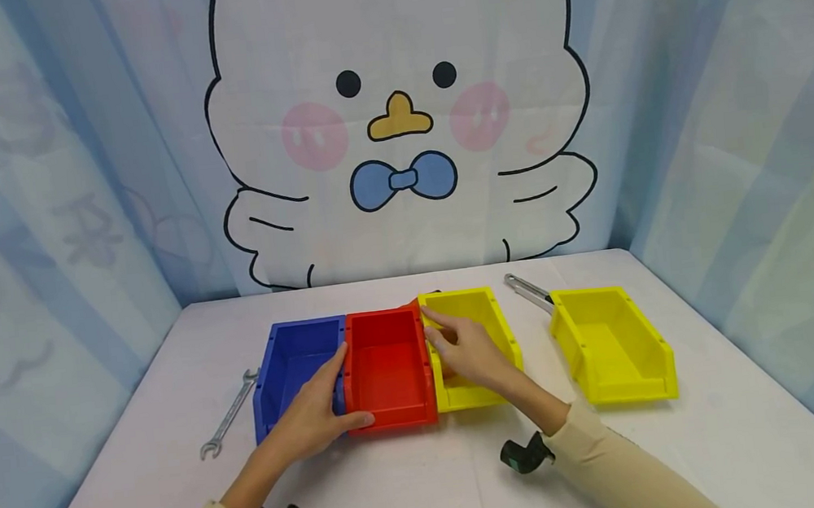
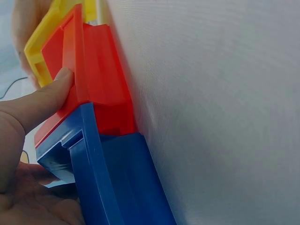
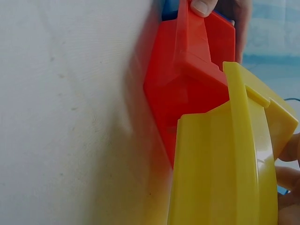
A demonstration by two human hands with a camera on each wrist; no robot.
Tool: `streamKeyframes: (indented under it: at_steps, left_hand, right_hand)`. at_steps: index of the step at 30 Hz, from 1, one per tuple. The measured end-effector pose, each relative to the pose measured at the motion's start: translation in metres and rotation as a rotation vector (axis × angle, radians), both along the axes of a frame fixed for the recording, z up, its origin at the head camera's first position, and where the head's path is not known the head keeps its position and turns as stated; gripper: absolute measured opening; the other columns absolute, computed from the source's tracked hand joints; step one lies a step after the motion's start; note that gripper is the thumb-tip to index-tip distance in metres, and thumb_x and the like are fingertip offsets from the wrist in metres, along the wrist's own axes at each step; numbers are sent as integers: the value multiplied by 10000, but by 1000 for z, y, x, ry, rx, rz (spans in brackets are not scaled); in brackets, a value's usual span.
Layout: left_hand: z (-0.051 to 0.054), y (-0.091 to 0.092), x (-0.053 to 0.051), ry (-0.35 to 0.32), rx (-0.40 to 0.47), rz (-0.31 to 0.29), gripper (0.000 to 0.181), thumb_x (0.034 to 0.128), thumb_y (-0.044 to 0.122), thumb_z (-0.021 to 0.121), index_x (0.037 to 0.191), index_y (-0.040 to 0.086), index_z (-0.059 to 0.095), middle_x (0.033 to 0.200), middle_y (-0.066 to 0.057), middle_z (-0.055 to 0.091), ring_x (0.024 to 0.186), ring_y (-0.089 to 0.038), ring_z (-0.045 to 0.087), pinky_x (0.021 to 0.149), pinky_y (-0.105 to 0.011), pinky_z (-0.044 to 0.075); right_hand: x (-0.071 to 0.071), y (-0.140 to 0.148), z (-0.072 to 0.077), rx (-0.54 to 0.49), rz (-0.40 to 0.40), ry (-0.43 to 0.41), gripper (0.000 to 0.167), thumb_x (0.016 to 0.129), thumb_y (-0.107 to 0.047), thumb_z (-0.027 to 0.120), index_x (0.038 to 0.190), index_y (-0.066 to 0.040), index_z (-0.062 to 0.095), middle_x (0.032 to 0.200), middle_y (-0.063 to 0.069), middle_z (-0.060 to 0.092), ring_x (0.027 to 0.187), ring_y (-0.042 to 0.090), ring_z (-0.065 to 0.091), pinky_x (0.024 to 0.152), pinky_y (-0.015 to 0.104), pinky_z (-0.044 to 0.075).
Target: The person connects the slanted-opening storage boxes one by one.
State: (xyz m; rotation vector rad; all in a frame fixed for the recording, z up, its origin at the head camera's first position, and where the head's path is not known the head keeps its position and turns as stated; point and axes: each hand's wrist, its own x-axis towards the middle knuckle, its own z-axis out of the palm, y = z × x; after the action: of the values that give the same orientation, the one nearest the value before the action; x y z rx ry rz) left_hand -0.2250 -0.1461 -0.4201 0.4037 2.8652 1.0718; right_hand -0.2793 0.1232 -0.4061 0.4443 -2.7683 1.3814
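Blue [image 1: 299, 358], red [image 1: 390, 362] and yellow [image 1: 475, 395] bins stand side by side. My left hand [image 1: 308, 419] grips the red bin, thumb on its front lip and fingers at the wall shared with the blue bin. In the left wrist view that thumb [image 2: 58, 91] presses the red lip [image 2: 79, 61]. My right hand [image 1: 471, 354] reaches over the middle yellow bin and grips its left wall beside the red bin. The right wrist view shows this yellow bin [image 3: 211, 168] tilted against the red one [image 3: 187, 89], fingertips partly hidden.
Another yellow bin [image 1: 618, 348] stands apart at the right, with a metal tool [image 1: 528, 291] behind its left corner. A double-ended wrench [image 1: 229, 416] lies left of the blue bin. A bit of an orange-red object [image 1: 410, 303] shows behind the red and yellow bins.
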Motion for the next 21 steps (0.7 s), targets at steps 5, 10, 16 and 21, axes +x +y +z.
streamKeyframes:
  at_steps: [5, 10, 16, 21]
  left_hand:
    - [0, -1, 0, -1, 6, -2, 1148, 859, 305, 894, 1711, 107, 151, 1730, -218, 315, 1569, -485, 358, 1172, -676, 445]
    - [0, 0, 0, -3, 7, -1, 1148, 859, 308, 895, 1712, 111, 151, 1732, -213, 314, 1570, -483, 357, 1175, -677, 442]
    - [0, 2, -1, -4, -4, -3, 1150, 856, 333, 896, 1713, 121, 159, 1735, -208, 312, 1568, -484, 361, 1180, -679, 432]
    - [0, 2, -1, -11, -10, 9, 1150, 854, 329, 898, 1713, 126, 161, 1733, -208, 316, 1567, -484, 363, 1177, -678, 437]
  right_hand:
    - [0, 0, -1, 1, 0, -3, 519, 1104, -263, 557, 1612, -215, 464, 1318, 128, 726, 815, 183, 532, 694, 206, 467]
    - [0, 0, -2, -8, 0, -7, 519, 1104, -261, 561, 1612, -211, 465, 1520, 102, 637, 907, 196, 577, 736, 209, 495]
    - [-1, 1, -6, -26, -8, -16, 522, 1103, -254, 567, 1613, -219, 462, 1226, 89, 735, 824, 164, 548, 685, 184, 470]
    - [-1, 1, -7, -35, 8, -26, 529, 1107, -268, 559, 1622, -229, 448, 782, 46, 502, 724, 165, 480, 625, 187, 418]
